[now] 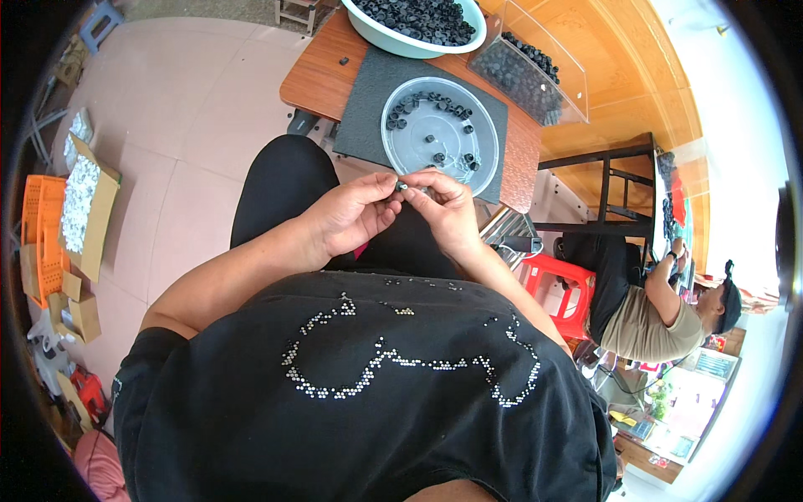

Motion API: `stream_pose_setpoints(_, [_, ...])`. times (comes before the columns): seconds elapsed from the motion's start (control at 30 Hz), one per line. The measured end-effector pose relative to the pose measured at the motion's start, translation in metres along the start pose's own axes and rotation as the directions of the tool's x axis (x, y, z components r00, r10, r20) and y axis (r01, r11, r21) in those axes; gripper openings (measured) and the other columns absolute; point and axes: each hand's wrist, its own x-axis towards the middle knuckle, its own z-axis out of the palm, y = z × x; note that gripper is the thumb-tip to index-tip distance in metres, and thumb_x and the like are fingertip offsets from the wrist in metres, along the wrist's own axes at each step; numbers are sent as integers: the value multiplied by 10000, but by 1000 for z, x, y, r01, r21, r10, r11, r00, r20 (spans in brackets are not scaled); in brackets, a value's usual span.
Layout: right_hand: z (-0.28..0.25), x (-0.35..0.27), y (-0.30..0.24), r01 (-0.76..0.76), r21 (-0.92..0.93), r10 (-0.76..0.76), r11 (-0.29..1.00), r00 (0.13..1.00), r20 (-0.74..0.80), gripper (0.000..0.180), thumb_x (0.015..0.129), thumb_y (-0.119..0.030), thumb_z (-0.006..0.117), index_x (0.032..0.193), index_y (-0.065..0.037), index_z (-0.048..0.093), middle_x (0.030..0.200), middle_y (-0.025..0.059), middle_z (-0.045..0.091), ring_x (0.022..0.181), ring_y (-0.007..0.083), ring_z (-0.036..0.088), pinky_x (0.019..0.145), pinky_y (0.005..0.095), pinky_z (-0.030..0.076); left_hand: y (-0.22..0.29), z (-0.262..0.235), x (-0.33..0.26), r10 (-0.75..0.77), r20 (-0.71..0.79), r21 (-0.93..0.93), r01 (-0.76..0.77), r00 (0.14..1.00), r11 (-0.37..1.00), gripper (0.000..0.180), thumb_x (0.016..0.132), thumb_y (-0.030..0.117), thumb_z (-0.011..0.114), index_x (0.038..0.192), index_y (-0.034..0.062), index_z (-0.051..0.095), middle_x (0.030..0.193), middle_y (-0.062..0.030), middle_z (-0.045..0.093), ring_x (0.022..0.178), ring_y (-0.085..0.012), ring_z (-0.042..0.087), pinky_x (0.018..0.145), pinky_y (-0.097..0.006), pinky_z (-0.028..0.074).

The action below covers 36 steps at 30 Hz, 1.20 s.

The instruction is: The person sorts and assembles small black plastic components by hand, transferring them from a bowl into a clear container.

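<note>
My left hand [355,213] and my right hand [443,209] meet above my lap, fingertips pinched together on one small black ring-shaped part [401,186]. Just beyond them a clear round plastic lid [393,138] lies on a dark grey mat [368,92] on the small wooden table [314,75]. Several of the same small black parts are scattered in the lid. At the table's far edge stands a pale green basin [376,35] heaped with black parts. Beside it on the right, a clear plastic box [569,79] holds more of them.
Another person [661,314] sits on a red stool [556,280] at the right, working at their own bench. On the tiled floor to the left are open cardboard boxes [88,209] of small pale parts and an orange crate [38,234]. A metal frame [615,180] stands right of the table.
</note>
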Motion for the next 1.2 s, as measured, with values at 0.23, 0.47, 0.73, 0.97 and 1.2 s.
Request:
stream_pose_setpoints(0.23, [3, -4, -3, -1, -76, -2, 997, 999, -39, 91, 848, 39, 616, 932, 6, 610, 891, 54, 619, 765, 99, 619, 670, 218, 502, -1, 4, -3, -39, -13, 69, 40, 999, 997, 174, 975, 231, 484, 1006, 81, 567, 918, 10, 583, 809, -84, 570, 720, -213, 491])
stream_pose_setpoints(0.47, [7, -7, -8, -22, -33, 18, 999, 994, -110, 95, 835, 16, 644, 918, -16, 610, 812, 30, 649, 692, 65, 612, 578, 192, 472, -1, 11, -2, -3, -90, 69, 9, 996, 998, 243, 975, 187, 448, 1110, 17, 559, 1011, -47, 596, 950, -142, 574, 901, -282, 468])
stream_pose_setpoints(0.73, [-8, -7, -13, -90, 109, 97, 990, 994, -58, 130, 855, 43, 610, 976, 4, 582, 847, 70, 662, 776, 113, 646, 670, 213, 518, 8, 1, 2, 73, 6, 90, -73, 997, 993, 313, 946, 59, 412, 1211, -97, 470, 1158, -161, 566, 1091, -213, 568, 977, -300, 452])
stream_pose_setpoints(0.97, [5, -12, -19, -56, -42, 50, 998, 989, -138, 167, 829, 73, 622, 983, 10, 600, 907, 69, 660, 781, 106, 638, 687, 206, 508, 10, 12, -3, 105, -94, 228, -81, 990, 970, 297, 951, 76, 460, 1232, -10, 500, 1142, -111, 581, 1009, -171, 604, 907, -304, 497])
stream_pose_setpoints(1.2, [9, -9, -27, 172, -526, -232, 833, 971, -51, 157, 743, 52, 711, 873, -14, 652, 817, 37, 628, 656, 74, 548, 575, 208, 449, 6, 9, -2, 96, -78, 209, -78, 992, 975, 240, 946, 123, 518, 1155, 20, 574, 1079, -77, 611, 981, -149, 594, 915, -294, 479])
